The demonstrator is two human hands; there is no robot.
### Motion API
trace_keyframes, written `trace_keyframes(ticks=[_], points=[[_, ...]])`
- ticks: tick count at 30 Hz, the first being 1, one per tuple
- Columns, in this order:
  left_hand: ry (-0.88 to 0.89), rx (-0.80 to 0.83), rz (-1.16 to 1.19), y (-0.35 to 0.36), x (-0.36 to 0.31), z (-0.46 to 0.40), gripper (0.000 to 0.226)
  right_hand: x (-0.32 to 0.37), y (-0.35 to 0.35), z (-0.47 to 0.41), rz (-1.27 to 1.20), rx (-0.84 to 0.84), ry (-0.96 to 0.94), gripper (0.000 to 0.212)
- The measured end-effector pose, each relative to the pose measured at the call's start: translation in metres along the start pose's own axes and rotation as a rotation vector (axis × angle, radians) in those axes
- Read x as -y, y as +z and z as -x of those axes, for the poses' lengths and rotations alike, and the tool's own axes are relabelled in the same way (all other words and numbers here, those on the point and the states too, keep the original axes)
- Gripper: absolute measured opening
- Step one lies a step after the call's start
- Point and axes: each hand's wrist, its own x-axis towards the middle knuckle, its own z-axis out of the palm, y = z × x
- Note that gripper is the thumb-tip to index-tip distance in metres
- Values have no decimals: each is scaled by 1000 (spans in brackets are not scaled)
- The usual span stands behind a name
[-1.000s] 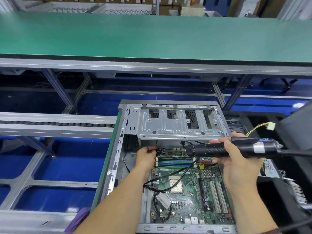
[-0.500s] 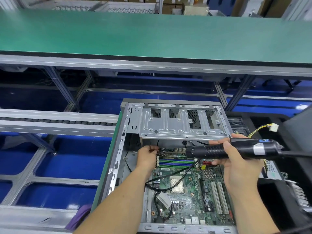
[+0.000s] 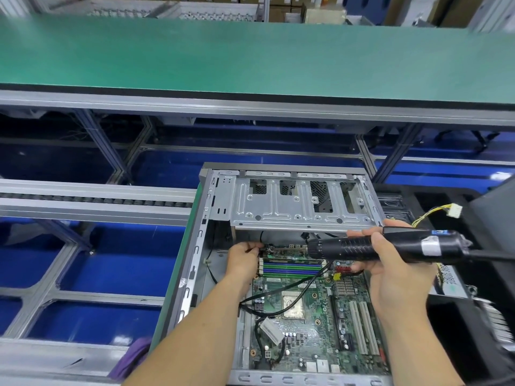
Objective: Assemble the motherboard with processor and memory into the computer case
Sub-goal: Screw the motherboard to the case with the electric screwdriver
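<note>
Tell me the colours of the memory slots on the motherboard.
Alternating green and blue memory slots, lying side by side on the motherboard; only the head view shows them.

Screwdriver (image 3: 390,247) tip hidden behind body — left fingertips' (image 3: 255,247) pinched item too small

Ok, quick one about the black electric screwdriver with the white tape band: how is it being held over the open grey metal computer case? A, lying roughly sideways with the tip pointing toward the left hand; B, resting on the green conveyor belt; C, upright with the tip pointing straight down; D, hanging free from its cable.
A: the black electric screwdriver lies roughly horizontal in the right hand, its tip toward the left hand at the green motherboard's far edge.
</note>
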Motion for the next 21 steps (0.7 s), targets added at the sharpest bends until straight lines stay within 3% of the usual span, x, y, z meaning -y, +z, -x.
trace_keyframes(ticks=[21], points=[[-19, 1, 10, 0, -1, 0, 26, -2, -3, -1, -5, 34, 18, 34]])
